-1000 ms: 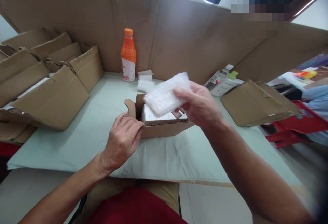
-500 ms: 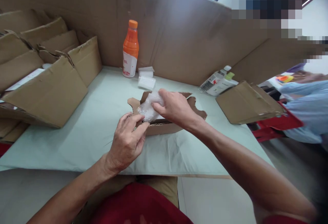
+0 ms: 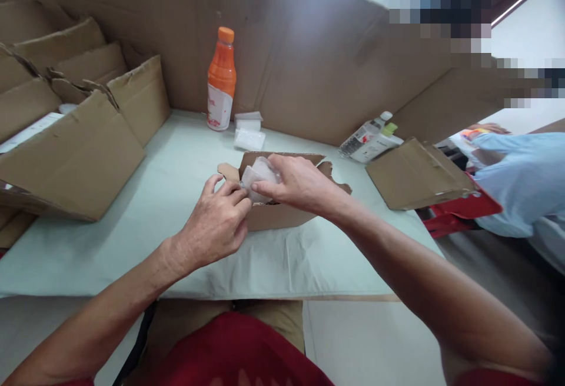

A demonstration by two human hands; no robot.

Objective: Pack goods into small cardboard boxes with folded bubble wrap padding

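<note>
A small open cardboard box (image 3: pixel 273 216) sits in the middle of the pale green table (image 3: pixel 176 245). My right hand (image 3: pixel 300 185) is over the box, fingers closed on a crumpled piece of clear bubble wrap (image 3: pixel 258 173) pressed into the box's left end. My left hand (image 3: pixel 216 224) rests at the box's left corner, its fingers curled against the cardboard and touching the bubble wrap. What lies under the wrap is hidden.
An orange bottle (image 3: pixel 220 80) and small white packets (image 3: pixel 249 133) stand at the back by a tall cardboard wall (image 3: pixel 309 62). Open cartons (image 3: pixel 79 139) fill the left. A flat cardboard piece (image 3: pixel 415 174) and white bottles (image 3: pixel 371 139) lie right. Another person's blue sleeve (image 3: pixel 521 180) is far right.
My right hand has brought the bubble wrap down from above the box into it, crumpling it. My left hand has shifted up to the box's corner beside the wrap.
</note>
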